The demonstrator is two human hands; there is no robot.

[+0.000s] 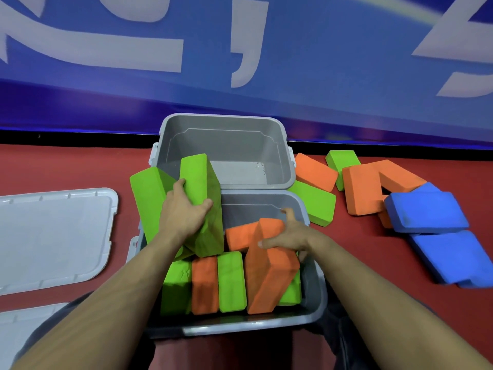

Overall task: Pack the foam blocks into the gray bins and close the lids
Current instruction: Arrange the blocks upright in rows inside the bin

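Two gray bins stand one behind the other on the red floor. The near bin (314, 297) holds several green and orange foam blocks standing on edge. My left hand (184, 212) grips a tall green block (202, 180) held upright over the near bin's left side. Another green block (149, 193) leans just left of it. My right hand (290, 235) grips a tilted orange block (266, 279) inside the near bin. The far bin (229, 121) holds no blocks.
Loose orange (314, 172), green (314, 201) and blue blocks (426, 212) lie on the floor to the right. A gray lid (50, 236) lies flat at the left, with a second lid (16, 327) below it. A blue banner wall stands behind the bins.
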